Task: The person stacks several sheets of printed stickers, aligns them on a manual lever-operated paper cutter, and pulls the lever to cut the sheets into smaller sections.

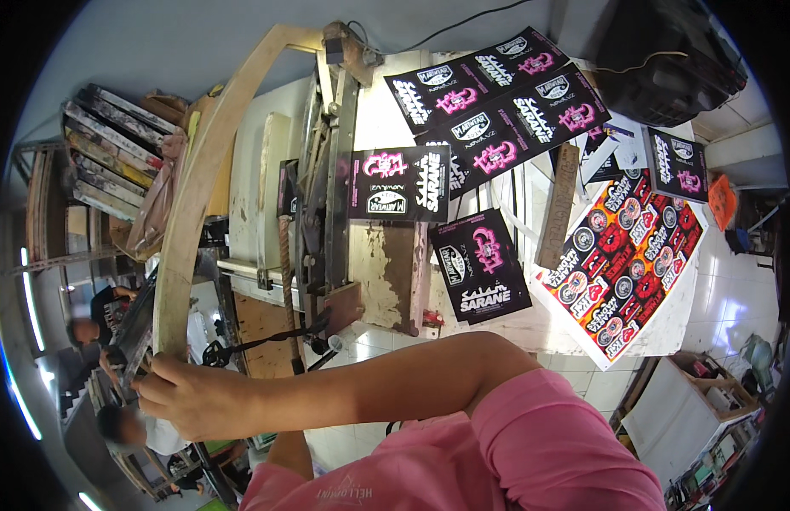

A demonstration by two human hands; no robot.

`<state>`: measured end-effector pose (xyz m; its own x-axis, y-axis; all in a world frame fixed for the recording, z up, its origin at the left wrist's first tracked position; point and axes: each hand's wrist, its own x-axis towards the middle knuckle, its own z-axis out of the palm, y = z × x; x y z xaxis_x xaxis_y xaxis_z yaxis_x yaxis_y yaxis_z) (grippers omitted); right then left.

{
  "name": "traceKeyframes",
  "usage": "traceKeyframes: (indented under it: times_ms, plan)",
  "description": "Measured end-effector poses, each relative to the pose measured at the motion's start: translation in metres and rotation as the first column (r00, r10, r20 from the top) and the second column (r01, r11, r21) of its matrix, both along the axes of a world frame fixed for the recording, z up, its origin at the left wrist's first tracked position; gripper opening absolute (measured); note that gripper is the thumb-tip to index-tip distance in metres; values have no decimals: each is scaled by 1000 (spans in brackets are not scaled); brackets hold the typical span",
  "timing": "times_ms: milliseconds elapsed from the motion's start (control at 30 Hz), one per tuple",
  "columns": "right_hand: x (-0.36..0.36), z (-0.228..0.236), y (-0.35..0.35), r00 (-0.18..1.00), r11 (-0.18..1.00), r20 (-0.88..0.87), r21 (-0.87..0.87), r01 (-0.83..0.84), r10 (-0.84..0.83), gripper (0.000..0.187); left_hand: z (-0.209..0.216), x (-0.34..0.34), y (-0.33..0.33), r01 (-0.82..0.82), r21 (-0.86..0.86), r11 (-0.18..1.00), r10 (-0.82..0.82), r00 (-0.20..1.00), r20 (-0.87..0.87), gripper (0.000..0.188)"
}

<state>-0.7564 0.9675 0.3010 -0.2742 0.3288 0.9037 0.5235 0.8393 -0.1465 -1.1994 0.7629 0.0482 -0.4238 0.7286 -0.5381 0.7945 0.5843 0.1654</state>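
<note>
My right hand [195,396] reaches across to the left, its fingers wrapped round the lower end of a long curved beige lever arm [191,187] of a guillotine paper cutter. A short stretch of my left arm [291,453] shows below the right forearm; the left hand is hidden. Across the cutter bed lies a black sticker sheet [401,183] with pink and white print, its left side running under the dark metal clamp and blade bar [338,183]. A narrow strip of similar print [288,187] shows beyond the bar. A rope-wrapped handle [286,264] hangs beside it.
More black printed sheets [480,266] lie on the white worktable [531,332], with a worn wooden strip [557,204] and a red-orange sticker sheet [625,272]. A black bag-like object [667,64] is far right. Stacked bundles [114,149] fill the left shelf. People sit lower left.
</note>
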Motion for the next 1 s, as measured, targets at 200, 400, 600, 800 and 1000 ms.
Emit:
traceKeyframes:
  times_ms: [200, 400, 600, 800, 1000]
  plan:
    - [-12, -8, -5, 998, 998, -42, -39, -39, 37, 24, 1, 2, -9, -7, -11, 1000, 7, 1000, -3, 41]
    - [-15, -11, -6, 995, 998, -98, -48, 31, -36, 23, 2, 0, -7, -1, -14, 1000, 1, 1000, -1, 42]
    - [-19, -13, -8, 992, 997, -121, -72, 28, -36, 20, -6, 0, -6, 0, -17, 1000, 0, 1000, 7, 44]
    - [-19, -13, -11, 989, 996, -143, -89, 19, -31, 18, -20, 6, 0, 22, -20, 1000, -22, 1000, 17, 45]
    - [-2, -4, -19, 997, 985, 1, -156, 77, -78, 32, -49, 4, 13, 64, 50, 997, -68, 995, 77, 46]
